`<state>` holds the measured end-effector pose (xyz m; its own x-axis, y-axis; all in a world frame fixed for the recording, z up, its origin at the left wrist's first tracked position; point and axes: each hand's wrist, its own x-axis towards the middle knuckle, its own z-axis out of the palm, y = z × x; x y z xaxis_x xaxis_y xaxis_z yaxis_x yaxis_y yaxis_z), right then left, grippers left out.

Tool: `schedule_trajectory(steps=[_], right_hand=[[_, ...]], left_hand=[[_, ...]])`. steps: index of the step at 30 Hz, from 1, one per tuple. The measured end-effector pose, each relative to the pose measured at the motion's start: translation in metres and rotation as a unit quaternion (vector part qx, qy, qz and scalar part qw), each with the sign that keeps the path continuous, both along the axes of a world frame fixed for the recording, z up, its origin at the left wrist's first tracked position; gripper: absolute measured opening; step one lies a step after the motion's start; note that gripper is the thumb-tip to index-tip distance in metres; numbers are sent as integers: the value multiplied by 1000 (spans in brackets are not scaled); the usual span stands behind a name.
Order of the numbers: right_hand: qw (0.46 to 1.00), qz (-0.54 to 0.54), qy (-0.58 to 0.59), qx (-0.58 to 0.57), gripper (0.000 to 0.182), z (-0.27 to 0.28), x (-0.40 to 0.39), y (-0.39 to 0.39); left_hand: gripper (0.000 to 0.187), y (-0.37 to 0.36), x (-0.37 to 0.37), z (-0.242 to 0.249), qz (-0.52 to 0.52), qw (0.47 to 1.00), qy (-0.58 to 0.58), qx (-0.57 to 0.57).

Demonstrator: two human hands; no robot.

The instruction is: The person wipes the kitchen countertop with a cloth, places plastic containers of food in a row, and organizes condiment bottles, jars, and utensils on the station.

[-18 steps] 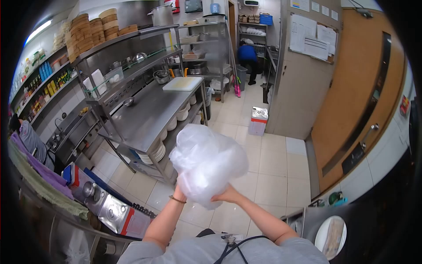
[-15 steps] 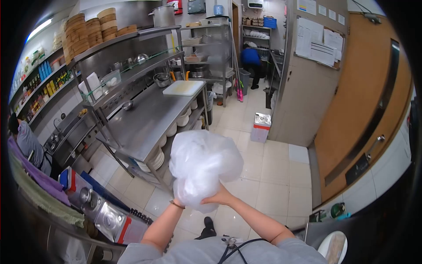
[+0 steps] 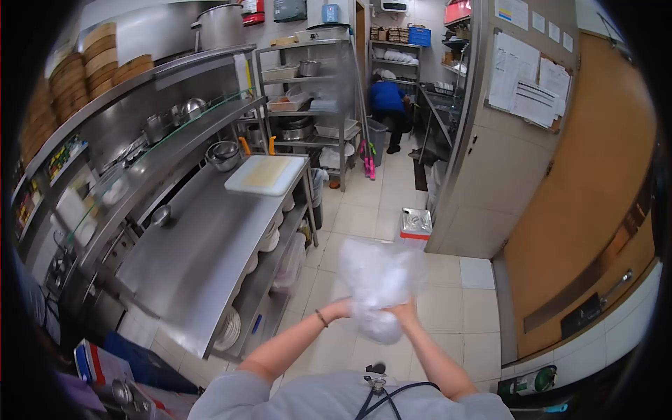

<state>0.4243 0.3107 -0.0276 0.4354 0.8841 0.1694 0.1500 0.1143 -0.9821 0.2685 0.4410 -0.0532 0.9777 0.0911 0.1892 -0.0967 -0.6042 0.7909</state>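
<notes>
A bulky bundle of translucent white plastic bags (image 3: pixel 378 276) is held out in front of my body, over the tiled floor. My left hand (image 3: pixel 341 308), with a dark bracelet at the wrist, grips the bundle's left side low down. From the other side, my right hand (image 3: pixel 402 313) is closed on it near the same height. Most of the fingers are covered by the crumpled plastic. The bundle bulges above both hands, and a smaller lump hangs below them.
To the left stands a steel worktable (image 3: pixel 189 238) with a cutting board (image 3: pixel 266 175) and metal bowls. A metal tin (image 3: pixel 416 222) is on the floor ahead. Someone in blue (image 3: pixel 387 98) bends down at the back. On the right is a wooden door (image 3: pixel 581 210).
My view has moved forward along the worktable. The plastic bundle has shifted right in view and looks narrower, with my hands now on its two sides.
</notes>
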Motion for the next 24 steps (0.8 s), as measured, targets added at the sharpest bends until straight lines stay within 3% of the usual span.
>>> schedule_trajectory(steps=[2, 3, 5, 6, 7, 9, 12, 14, 15, 16, 17, 18, 19, 21, 22, 24], right_hand=[[993, -114, -6, -37, 83, -5, 65, 19], [978, -210, -11, -16, 77, -19, 103, 28], [943, -331, 12, 16, 70, -31, 175, 40], [932, -358, 41, 30, 68, -24, 206, 47], [934, -354, 40, 31, 68, -20, 235, 60], [932, -360, 24, 38, 72, -18, 283, 97], [958, -288, 9, 16, 78, -12, 316, 195], [945, -319, -11, -75, 79, -56, 326, 283], [958, -268, 6, -97, 80, -36, 308, 321], [969, -216, 23, -119, 80, -12, 283, 364], [979, -169, 14, -117, 80, -19, 271, 407], [983, -143, -37, -109, 80, -10, 254, 451], [990, -86, -95, -53, 75, -11, 243, 498], [997, 24, -75, 2, 65, 29, 215, 573], [997, 26, -73, 1, 65, 34, 204, 607], [977, 103, -148, 113, 65, 56, 198, 684]], left_hand=[[60, 17, 33, 50, 16, 989, 24, -144], [59, 31, 49, 66, 37, 956, 45, -286], [53, 84, 67, 49, 57, 947, 49, -312], [50, 116, 70, 26, 106, 961, 48, -251], [46, 146, 70, 9, 155, 969, 47, -186], [42, 194, 58, -15, 237, 942, 93, -218], [37, 236, 36, -37, 282, 906, 138, -284], [34, 254, 25, -39, 348, 856, 132, -358], [32, 262, 22, -40, 397, 819, 129, -394], [32, 271, 17, -44, 403, 815, 127, -397], [28, 281, 13, -50, 471, 769, 91, -423], [24, 296, 13, -57, 533, 719, 53, -443], [24, 313, 12, -64, 536, 718, 50, -441], [19, 353, 11, -74, 611, 649, 8, -453], [16, 377, 13, -71, 610, 652, -8, -451], [16, 451, 21, -69, 602, 658, -31, -452]])
